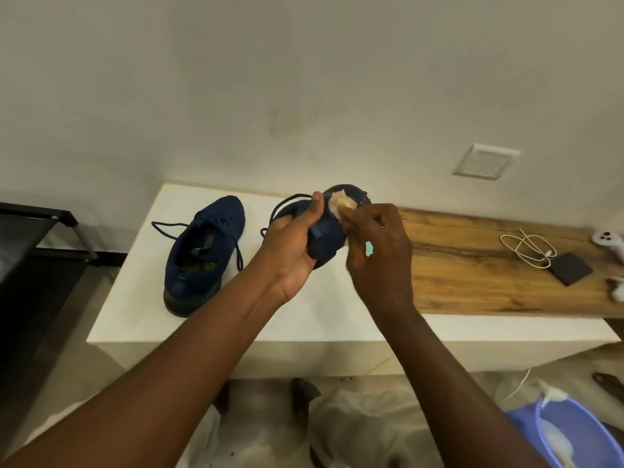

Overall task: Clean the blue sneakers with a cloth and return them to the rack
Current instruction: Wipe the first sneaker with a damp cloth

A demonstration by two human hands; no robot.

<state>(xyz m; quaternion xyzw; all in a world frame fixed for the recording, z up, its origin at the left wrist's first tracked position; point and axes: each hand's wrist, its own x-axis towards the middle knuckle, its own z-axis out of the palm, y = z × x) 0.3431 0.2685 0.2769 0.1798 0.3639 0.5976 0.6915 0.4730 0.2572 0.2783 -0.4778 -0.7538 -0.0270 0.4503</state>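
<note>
Two blue sneakers [202, 251] [326, 231] — one cloth [341, 202] — two hands [292, 255] [380, 251].

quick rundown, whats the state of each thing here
left hand: closed around the held sneaker
right hand: pressing the cloth to it
held sneaker: lifted off the table
cloth: bunched against the held sneaker
other sneaker: upright on the white table, laces loose
white cable: coiled on the wood top

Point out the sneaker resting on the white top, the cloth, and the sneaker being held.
Resting sneaker [202, 255]: head view, on the dark blue upper beside the collar opening.
Cloth [341, 204]: head view, on the pale wad pressed to the shoe.
Held sneaker [326, 236]: head view, on the blue fabric between both hands.
</note>
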